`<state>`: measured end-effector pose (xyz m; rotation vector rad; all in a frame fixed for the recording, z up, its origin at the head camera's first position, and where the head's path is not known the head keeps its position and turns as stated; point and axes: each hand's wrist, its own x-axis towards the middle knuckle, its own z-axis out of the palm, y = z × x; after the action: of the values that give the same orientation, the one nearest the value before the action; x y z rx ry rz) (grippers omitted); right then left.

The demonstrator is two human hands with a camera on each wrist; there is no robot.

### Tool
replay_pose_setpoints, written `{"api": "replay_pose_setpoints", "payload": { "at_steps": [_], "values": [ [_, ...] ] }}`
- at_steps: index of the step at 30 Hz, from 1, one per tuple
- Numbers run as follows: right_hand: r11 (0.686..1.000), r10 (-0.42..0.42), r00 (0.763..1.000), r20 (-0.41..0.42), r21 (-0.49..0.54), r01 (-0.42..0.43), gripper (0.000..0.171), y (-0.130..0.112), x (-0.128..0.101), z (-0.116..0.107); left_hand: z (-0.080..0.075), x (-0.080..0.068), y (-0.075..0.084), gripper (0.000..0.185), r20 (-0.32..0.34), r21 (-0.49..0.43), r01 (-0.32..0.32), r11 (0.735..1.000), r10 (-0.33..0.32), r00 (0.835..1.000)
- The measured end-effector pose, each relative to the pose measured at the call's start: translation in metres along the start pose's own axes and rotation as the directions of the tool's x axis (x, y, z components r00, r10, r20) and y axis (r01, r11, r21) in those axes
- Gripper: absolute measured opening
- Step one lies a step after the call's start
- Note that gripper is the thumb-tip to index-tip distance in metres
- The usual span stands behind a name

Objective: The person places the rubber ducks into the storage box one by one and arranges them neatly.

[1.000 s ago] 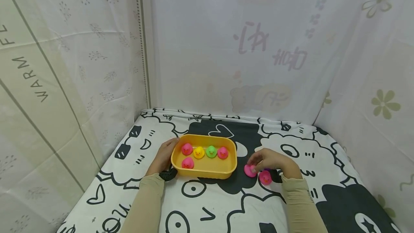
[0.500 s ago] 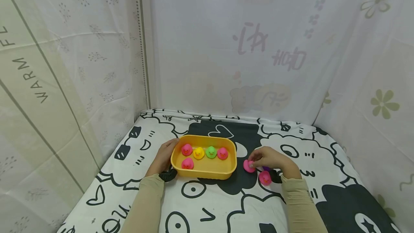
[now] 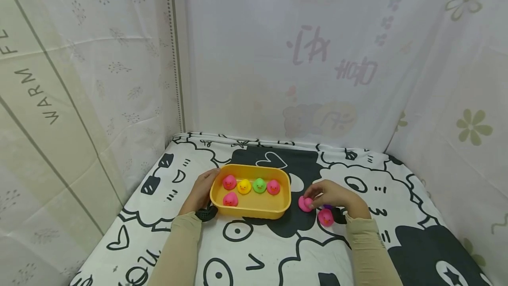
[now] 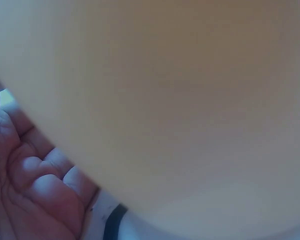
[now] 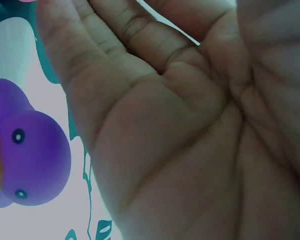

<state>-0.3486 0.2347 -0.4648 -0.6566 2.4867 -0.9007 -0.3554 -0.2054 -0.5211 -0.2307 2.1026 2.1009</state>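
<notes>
A yellow tray (image 3: 250,212) stands on the patterned cloth, holding several small rubber ducks. My left hand (image 3: 201,190) holds it at its left side, fingers reaching toward the back corner. In the left wrist view the blurred tray wall (image 4: 190,125) hides most of the fingers. Right of the tray, my right hand (image 3: 331,195) pinches a pink rubber duck (image 3: 304,204) between thumb and fingers, low over the cloth. Another pink duck (image 3: 326,217) sits just below that hand. A purple duck (image 5: 35,155) lies beside the palm, mostly hidden in the head view.
Inside the tray are pink ducks, one in the back left (image 3: 229,182), plus a yellow duck (image 3: 244,187) and a green duck (image 3: 259,185). Black-and-white cloth (image 3: 238,250) covers the surface. Pale curtains (image 3: 254,56) close off the back and sides.
The pink duck in my right fingers has shifted slightly up and left and turned a little since a second ago. My left hand and the tray stay where they were.
</notes>
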Motion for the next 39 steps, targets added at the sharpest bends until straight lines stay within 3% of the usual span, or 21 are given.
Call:
{"api": "replay_pose_setpoints", "payload": {
  "at_steps": [9, 20, 31, 39],
  "values": [
    [0.998, -0.003, 0.999, -0.048, -0.058, 0.0, 0.022, 0.0008, 0.0001, -0.0001, 0.0021, 0.0021, -0.0018, 0.065, -0.013, 0.009, -0.004, 1.0, 0.004, 1.0],
    [0.999, 0.029, 0.996, -0.085, -0.028, -0.032, 0.021, 0.0034, 0.003, 0.0028, 0.0028, 0.0006, -0.0013, 0.066, -0.006, 0.011, -0.01, 1.0, 0.01, 1.0],
    [1.0, 0.002, 0.991, -0.132, -0.024, -0.005, 0.023, 0.001, 0.0037, 0.003, 0.0022, 0.003, -0.0025, 0.063, -0.01, 0.02, -0.005, 1.0, 0.006, 1.0],
    [0.998, -0.051, 0.978, -0.201, -0.054, 0.041, 0.024, 0.0037, 0.0066, -0.0003, 0.0014, 0.0028, -0.0011, 0.073, -0.002, 0.012, -0.017, 1.0, 0.017, 1.0]
  ]
}}
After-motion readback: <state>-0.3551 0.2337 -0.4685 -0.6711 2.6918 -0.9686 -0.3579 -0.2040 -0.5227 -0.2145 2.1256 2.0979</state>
